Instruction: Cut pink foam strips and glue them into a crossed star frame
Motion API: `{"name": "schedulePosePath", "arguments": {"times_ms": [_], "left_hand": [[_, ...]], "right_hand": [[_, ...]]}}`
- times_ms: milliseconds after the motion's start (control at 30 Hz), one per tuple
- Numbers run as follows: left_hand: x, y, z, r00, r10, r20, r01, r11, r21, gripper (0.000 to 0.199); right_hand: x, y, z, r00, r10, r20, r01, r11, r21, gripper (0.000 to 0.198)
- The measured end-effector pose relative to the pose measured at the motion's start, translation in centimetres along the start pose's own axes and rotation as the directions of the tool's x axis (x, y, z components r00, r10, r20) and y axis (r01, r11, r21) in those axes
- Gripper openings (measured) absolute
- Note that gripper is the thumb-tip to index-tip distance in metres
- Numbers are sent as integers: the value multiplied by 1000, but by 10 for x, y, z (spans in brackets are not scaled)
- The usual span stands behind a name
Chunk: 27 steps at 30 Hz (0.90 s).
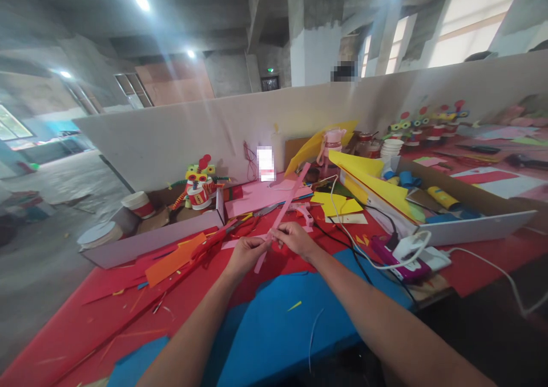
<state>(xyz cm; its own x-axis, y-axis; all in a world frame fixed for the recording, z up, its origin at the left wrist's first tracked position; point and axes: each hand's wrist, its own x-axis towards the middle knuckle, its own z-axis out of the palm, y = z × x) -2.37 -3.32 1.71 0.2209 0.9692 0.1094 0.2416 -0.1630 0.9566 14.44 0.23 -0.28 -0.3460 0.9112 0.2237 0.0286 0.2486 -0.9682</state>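
Above the table, my left hand (252, 254) and my right hand (294, 238) meet with fingertips pinched on pink paper strips (291, 196). One strip slants up and away past my right hand, with its lower end below the fingers. Another pink strip (230, 244) reaches out to the left of my left hand. The strips seem to cross at my fingertips, but the fingers hide the joint. Just beyond my hands lies a pink glue gun (305, 210). Scissors (246, 225) with orange handles rest to the left. Blue paper (274, 313) spreads beneath my forearms.
A white box (149, 237) at left holds paper cups and a paper-cup robot figure (199, 187). At right, another box (479, 222) contains coloured paper rolls. A purple power strip (400, 261) with trailing cords sits nearby. A white partition (192, 130) stands behind the table.
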Motion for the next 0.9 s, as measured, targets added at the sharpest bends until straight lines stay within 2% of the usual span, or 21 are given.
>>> {"name": "schedulePosePath", "arguments": {"times_ms": [167, 267, 367, 467, 533, 700, 800, 900], "left_hand": [[0, -1, 1, 999, 40, -34, -38, 998, 56, 41], [-1, 1, 0, 999, 21, 32, -23, 998, 50, 41], [-2, 4, 0, 995, -7, 99, 4, 1000, 26, 42], [-1, 4, 2, 998, 2, 58, -1, 1000, -23, 44], [-1, 2, 3, 999, 9, 31, -8, 999, -34, 46], [-1, -2, 4, 994, 102, -38, -97, 988, 116, 48], [-3, -1, 4, 983, 178, -37, -164, 957, 239, 51], [-2, -2, 4, 985, 171, -18, -160, 949, 271, 52]], "right_hand": [[1, -3, -5, 999, -2, -51, 6, 998, 69, 47], [-1, -5, -6, 999, -9, -41, 13, 995, 104, 47], [-3, -6, -4, 999, -17, 33, 13, 993, 116, 49], [-4, -6, -1, 995, -11, 96, -2, 992, 128, 49], [-3, -6, 0, 998, -3, 70, -8, 988, 153, 49], [-1, -4, 3, 999, 46, -14, -43, 986, 164, 49], [-1, -2, 4, 995, 81, -63, -69, 982, 177, 51], [0, 1, 3, 993, 89, -74, -70, 971, 227, 50]]}}
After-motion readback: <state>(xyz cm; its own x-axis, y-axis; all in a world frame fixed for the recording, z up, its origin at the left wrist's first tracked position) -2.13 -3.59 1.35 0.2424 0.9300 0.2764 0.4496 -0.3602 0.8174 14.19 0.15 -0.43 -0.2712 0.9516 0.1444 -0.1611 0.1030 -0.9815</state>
